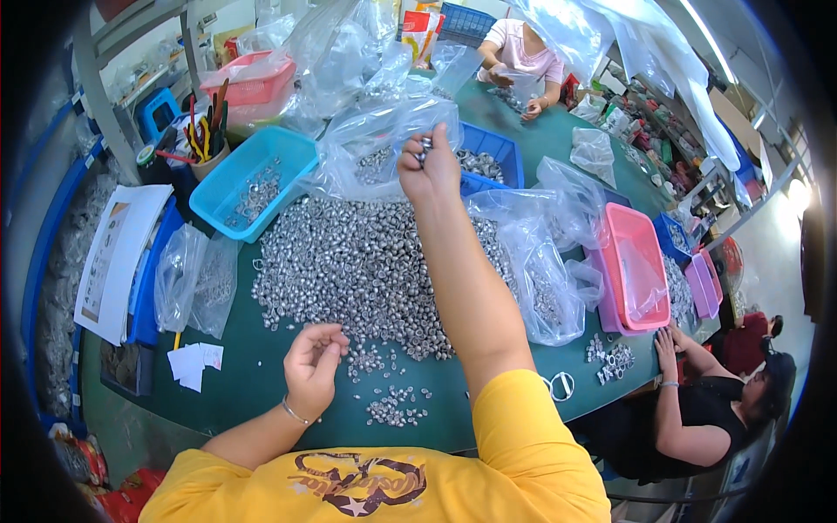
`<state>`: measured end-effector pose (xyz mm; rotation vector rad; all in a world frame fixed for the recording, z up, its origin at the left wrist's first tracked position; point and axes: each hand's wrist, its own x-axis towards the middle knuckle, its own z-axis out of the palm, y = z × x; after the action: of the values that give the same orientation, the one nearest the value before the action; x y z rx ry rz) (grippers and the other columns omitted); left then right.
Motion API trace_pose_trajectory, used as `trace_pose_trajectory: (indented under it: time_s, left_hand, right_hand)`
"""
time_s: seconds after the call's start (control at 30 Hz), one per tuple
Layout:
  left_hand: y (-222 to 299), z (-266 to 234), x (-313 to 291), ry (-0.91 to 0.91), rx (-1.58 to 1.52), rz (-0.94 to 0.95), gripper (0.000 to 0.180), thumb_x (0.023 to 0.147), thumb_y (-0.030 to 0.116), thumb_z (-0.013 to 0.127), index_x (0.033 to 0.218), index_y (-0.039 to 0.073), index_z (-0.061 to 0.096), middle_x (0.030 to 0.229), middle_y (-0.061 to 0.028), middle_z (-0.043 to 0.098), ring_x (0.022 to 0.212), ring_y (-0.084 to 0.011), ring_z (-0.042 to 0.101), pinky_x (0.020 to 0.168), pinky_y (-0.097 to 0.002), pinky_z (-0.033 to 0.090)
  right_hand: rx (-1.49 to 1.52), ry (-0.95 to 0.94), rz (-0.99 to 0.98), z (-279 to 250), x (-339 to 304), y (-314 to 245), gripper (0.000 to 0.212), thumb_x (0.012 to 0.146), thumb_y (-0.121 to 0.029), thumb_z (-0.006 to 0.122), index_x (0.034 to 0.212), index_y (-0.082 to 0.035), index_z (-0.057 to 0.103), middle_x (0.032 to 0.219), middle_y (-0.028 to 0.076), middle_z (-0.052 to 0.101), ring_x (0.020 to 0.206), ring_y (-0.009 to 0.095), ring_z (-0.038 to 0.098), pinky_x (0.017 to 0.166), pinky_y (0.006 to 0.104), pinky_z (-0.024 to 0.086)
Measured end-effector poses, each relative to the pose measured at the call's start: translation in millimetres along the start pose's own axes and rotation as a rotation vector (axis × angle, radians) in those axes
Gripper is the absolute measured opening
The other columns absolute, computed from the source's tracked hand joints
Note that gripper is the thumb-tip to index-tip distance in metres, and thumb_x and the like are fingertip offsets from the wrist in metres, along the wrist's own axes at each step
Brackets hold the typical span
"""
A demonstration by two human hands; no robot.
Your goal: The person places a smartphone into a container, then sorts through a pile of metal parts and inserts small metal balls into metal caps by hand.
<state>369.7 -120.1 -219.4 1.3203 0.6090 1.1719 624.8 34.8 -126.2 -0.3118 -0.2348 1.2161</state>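
A wide heap of small, shiny silver metal pieces (349,261) lies on the green table in front of me. My right hand (429,167) is stretched far over the heap, palm up, with its fingers curled around several of the metal pieces (425,150). It is above a clear plastic bag (349,157), beside a blue bin (497,144). My left hand (312,368) is low at the near edge of the heap, fingers curled in and thumb against them; what they hold, if anything, is hidden. Beside it a small loose group of pieces (397,407) is spread on the table.
A turquoise basket (253,228) with some pieces stands left of the heap. Clear bags (536,288) and a pink basket (602,301) are on the right. Paper slips (193,364) lie at left. One person (523,57) works across the table, another (697,410) sits at right.
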Motion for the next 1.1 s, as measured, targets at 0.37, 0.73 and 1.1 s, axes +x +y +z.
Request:
trace_pose_trajectory:
  time_s: [0.37,0.73,1.1]
  left_hand:
    - [0.7,-6.6,6.3,-0.006,0.010,-0.062,0.019,0.084,-0.006,0.048,0.101,-0.001,0.055,0.088,-0.0049,0.058,0.075,-0.0070,0.054,0.065,-0.0183,0.044]
    - [-13.5,-11.5,26.5,-0.514,1.062,0.262,0.043,0.075,0.017,0.064,0.114,0.003,0.053,0.133,-0.0195,0.037,0.123,-0.0384,0.034,0.098,-0.0471,0.030]
    - [-31.3,-7.5,0.1,-0.672,0.987,0.342,0.034,0.072,0.013,0.066,0.103,0.003,0.057,0.126,-0.0163,0.045,0.116,-0.0348,0.042,0.095,-0.0443,0.034]
  right_hand:
    - [-0.407,0.319,-0.144,-31.5,51.6,30.0,0.046,0.091,-0.022,0.040,0.126,0.007,0.033,0.128,0.018,0.040,0.126,0.024,0.029,0.106,0.0407,0.021]
    - [-1.543,-0.151,-0.251,-25.5,-95.7,16.9,0.017,0.083,-0.002,0.049,0.094,-0.001,0.062,0.082,0.009,0.063,0.078,0.021,0.060,0.067,0.0320,0.047]
    - [-2.154,-0.713,-0.320,-110.1,-268.6,21.8,0.029,0.075,-0.011,0.061,0.103,-0.004,0.058,0.111,0.012,0.055,0.103,0.029,0.051,0.086,0.0392,0.040]
